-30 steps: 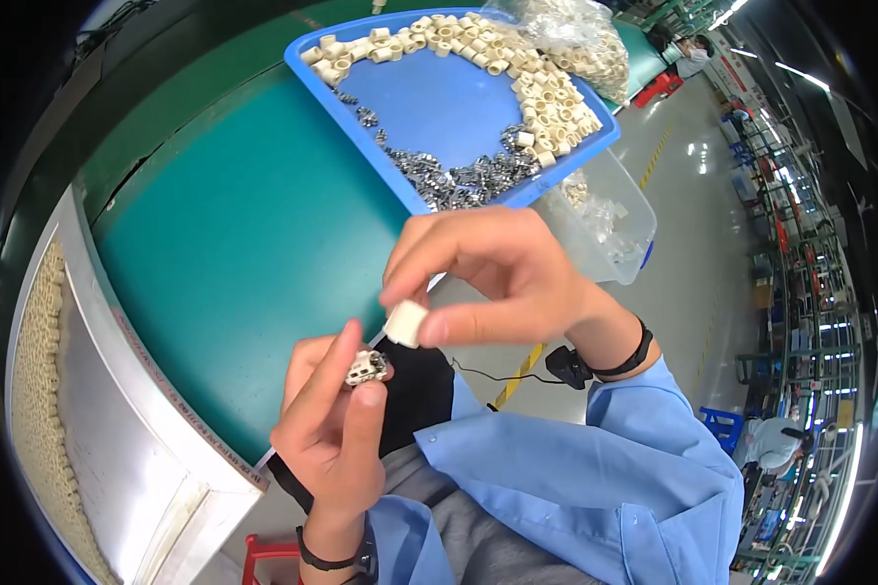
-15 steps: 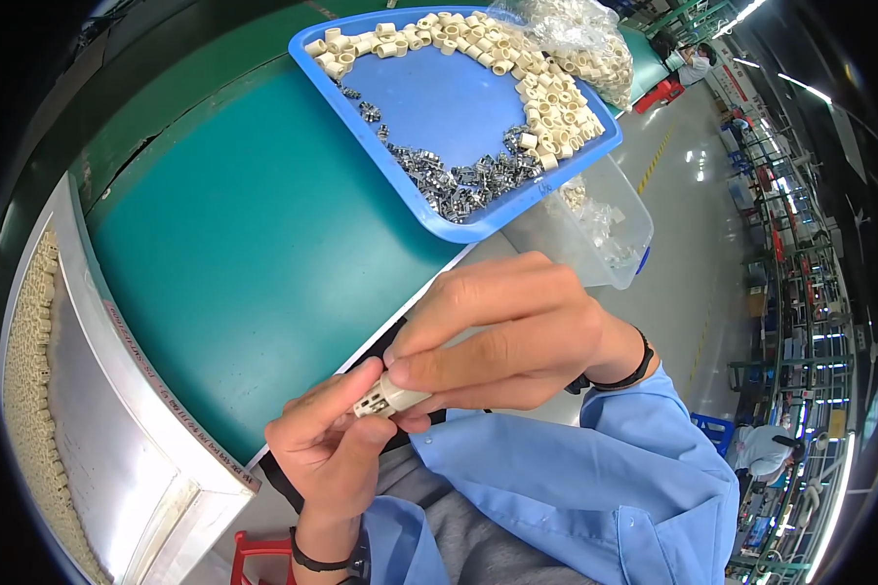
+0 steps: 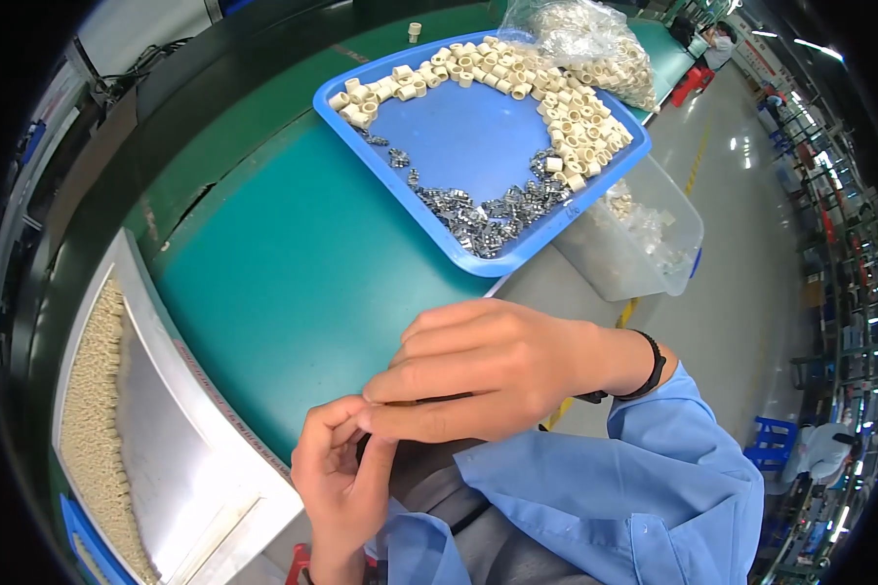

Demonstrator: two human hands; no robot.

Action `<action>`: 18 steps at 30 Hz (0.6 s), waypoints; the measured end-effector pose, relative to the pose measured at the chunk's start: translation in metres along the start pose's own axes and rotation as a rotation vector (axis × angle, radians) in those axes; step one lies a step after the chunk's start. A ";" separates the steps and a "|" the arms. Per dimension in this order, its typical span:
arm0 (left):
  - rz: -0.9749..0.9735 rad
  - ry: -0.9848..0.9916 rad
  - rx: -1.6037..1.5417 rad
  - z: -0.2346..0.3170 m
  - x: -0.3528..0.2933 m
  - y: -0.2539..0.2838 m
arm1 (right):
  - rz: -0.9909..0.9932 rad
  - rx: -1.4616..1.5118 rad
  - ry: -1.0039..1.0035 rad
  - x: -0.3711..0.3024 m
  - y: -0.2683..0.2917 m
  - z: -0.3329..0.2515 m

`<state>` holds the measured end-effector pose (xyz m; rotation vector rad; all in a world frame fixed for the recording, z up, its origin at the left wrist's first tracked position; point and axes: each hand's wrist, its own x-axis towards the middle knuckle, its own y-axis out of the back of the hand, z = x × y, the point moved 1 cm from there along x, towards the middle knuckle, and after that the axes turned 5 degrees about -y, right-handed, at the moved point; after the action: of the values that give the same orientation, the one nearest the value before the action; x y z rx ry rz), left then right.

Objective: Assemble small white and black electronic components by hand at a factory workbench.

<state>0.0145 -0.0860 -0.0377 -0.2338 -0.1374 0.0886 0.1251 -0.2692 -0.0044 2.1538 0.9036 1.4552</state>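
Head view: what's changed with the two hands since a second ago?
The right hand, which held a cream cap apart from the small part in the left hand, has come down and left to meet it; the hands now hide both pieces, so any release can't be told. The camera's view has shifted. The blue tray, its cream sleeves and metal clips look unchanged.

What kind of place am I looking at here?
Probably a factory assembly area: a blue tray holds many loose cream parts and metal pieces on a green work surface, and long racks line the right.
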 end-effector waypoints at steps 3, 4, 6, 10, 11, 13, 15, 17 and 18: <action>-0.040 0.119 0.050 0.017 0.004 0.012 | 0.011 0.041 0.018 0.008 0.000 0.005; -0.045 0.098 0.049 0.021 0.009 0.013 | 0.008 0.080 0.000 0.011 0.001 0.010; -0.055 0.053 0.046 0.029 0.023 0.017 | 0.013 0.132 -0.005 0.015 0.003 0.023; -0.004 0.042 0.219 0.058 0.067 0.042 | 0.073 -0.095 -0.237 0.002 0.028 0.069; 0.004 0.032 0.295 0.061 0.087 0.048 | 0.058 -0.190 -0.352 -0.006 0.039 0.078; -0.008 -0.037 0.504 0.061 0.140 0.065 | 0.014 -0.491 -0.512 -0.031 0.056 0.096; 0.009 -0.065 0.601 0.055 0.189 0.089 | -0.025 -0.520 -0.581 -0.043 0.066 0.100; 0.037 -0.035 0.624 0.042 0.238 0.101 | -0.067 -0.565 -0.671 -0.047 0.069 0.103; 0.041 -0.054 0.664 0.035 0.258 0.104 | -0.089 -0.510 -0.702 -0.048 0.070 0.105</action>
<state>0.2564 0.0490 0.0042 0.4292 -0.1501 0.1758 0.2299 -0.3485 -0.0327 1.9635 0.3175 0.6788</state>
